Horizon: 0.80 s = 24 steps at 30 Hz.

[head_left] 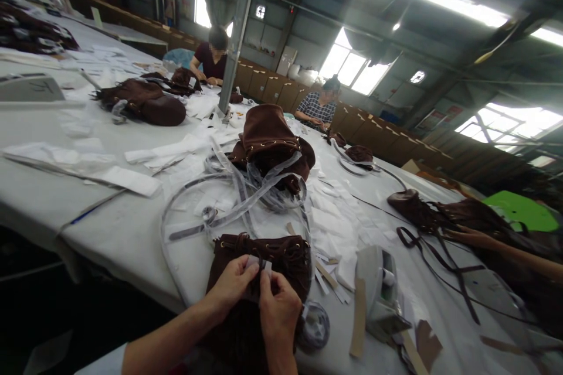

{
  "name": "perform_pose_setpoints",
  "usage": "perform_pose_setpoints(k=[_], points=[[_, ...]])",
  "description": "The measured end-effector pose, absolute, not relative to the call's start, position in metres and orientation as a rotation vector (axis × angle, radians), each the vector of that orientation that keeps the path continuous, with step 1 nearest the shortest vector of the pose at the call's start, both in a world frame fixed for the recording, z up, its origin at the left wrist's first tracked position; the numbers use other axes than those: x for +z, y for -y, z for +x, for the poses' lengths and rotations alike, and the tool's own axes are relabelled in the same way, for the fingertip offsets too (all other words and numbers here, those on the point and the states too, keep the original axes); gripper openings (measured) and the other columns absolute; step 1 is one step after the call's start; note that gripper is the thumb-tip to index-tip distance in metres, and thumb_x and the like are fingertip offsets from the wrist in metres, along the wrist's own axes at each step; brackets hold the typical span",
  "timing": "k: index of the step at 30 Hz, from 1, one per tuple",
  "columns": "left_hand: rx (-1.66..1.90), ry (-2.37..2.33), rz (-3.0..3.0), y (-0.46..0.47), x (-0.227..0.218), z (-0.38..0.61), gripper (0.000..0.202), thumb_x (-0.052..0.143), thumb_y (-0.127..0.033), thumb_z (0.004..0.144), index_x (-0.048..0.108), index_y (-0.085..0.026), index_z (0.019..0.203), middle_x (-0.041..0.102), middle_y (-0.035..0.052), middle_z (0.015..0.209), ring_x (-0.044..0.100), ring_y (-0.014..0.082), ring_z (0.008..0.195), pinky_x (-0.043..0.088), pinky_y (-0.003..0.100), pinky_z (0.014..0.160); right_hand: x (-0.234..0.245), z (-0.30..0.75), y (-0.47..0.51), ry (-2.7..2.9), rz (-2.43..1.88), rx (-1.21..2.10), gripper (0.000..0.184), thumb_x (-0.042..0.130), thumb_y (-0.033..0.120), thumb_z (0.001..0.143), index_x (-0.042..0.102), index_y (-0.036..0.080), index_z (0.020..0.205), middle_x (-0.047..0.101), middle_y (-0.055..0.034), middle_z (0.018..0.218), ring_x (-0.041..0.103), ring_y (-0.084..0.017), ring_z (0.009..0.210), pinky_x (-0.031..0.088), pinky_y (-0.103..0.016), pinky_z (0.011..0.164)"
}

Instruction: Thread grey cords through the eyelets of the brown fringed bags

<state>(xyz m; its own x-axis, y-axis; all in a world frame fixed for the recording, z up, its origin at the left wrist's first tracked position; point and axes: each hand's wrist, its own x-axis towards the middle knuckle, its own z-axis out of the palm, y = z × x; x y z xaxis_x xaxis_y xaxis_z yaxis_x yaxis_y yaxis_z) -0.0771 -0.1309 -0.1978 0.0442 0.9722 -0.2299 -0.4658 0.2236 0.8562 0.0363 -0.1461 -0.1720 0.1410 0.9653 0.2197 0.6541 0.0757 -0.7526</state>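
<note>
A dark brown drawstring bag (pixel 290 263) with metal eyelets lies on the table's near edge, below my hands. My left hand (pixel 233 282) pinches a small strip of pale wrapping (pixel 252 261) at the bag's front, by the drawstring cord. Close beside it, my right hand (pixel 280 303) has thumb and fingers closed on the other end of the same wrapping. What part of the cord lies inside the wrapping is too small to make out. A roll of clear-wrapped strap (pixel 315 324) rests against the bag's right side.
Beyond stands another brown bag (pixel 269 132) with plastic-wrapped straps (pixel 264 187). A tape dispenser (pixel 379 290) and card strips are to the right. A neighbour's arm (pixel 505 249) reaches over brown bags. Two people sit across the white table (pixel 132 211); a post (pixel 237 35) rises mid-table.
</note>
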Motion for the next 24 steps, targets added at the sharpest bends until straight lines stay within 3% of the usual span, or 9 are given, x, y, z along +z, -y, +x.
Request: perform_pose_setpoints(k=[7,10,13,17,20,24], points=[[1.272,-1.128,0.651,0.124,-0.212,-0.075,0.034,0.076,-0.040,0.060,0.054,-0.015,0.062,0.054,-0.0037,0.053,0.046,0.0082,0.047,0.033,0.019,0.047,-0.172,0.030,0.149,1.689,-1.560,0.541,0.036,0.048,0.044,0.089,0.071,0.018,0.082,0.071,-0.0078,0.078,0.064,-0.019,0.071,0.044,-0.025,0.067],[1.251,-1.116,0.592,0.126,-0.207,-0.076,0.038,0.078,-0.041,0.057,0.051,-0.015,0.061,0.054,-0.0041,0.052,0.046,0.0080,0.045,0.033,0.019,0.047,-0.172,0.034,0.151,1.672,-1.528,0.628,0.039,0.044,0.045,0.090,0.069,0.018,0.079,0.069,-0.0066,0.075,0.062,-0.018,0.068,0.044,-0.025,0.065],[1.222,-1.074,0.548,0.128,-0.200,-0.077,0.038,0.079,-0.040,0.056,0.053,-0.014,0.062,0.056,-0.0032,0.054,0.047,0.0076,0.045,0.033,0.019,0.047,-0.172,0.040,0.150,1.569,-1.563,0.762,0.035,0.052,0.048,0.085,0.068,0.017,0.080,0.069,-0.0050,0.073,0.061,-0.019,0.066,0.044,-0.026,0.064],[1.237,-1.047,0.618,0.133,-0.192,-0.079,0.034,0.073,-0.043,0.066,0.059,-0.012,0.068,0.061,-0.0003,0.060,0.051,0.0091,0.052,0.036,0.019,0.051,-0.174,0.040,0.146,1.446,-1.589,0.855,0.034,0.059,0.050,0.079,0.067,0.017,0.078,0.068,-0.0035,0.070,0.060,-0.018,0.064,0.045,-0.025,0.061],[1.258,-1.013,0.697,0.137,-0.189,-0.081,0.031,0.072,-0.040,0.068,0.061,-0.012,0.076,0.066,0.0030,0.072,0.058,0.0131,0.063,0.043,0.022,0.060,-0.178,0.039,0.140,1.326,-1.600,0.921,0.034,0.065,0.051,0.073,0.064,0.016,0.075,0.065,-0.0023,0.064,0.057,-0.015,0.056,0.044,-0.023,0.052],[1.245,-1.004,0.667,0.138,-0.189,-0.082,0.031,0.071,-0.040,0.066,0.057,-0.013,0.073,0.063,-0.0001,0.063,0.053,0.0116,0.053,0.041,0.023,0.053,-0.184,0.043,0.130,1.100,-1.562,1.179,0.046,0.071,0.055,0.065,0.057,0.016,0.084,0.047,0.0085,0.045,0.039,-0.008,0.033,0.030,-0.019,0.033]])
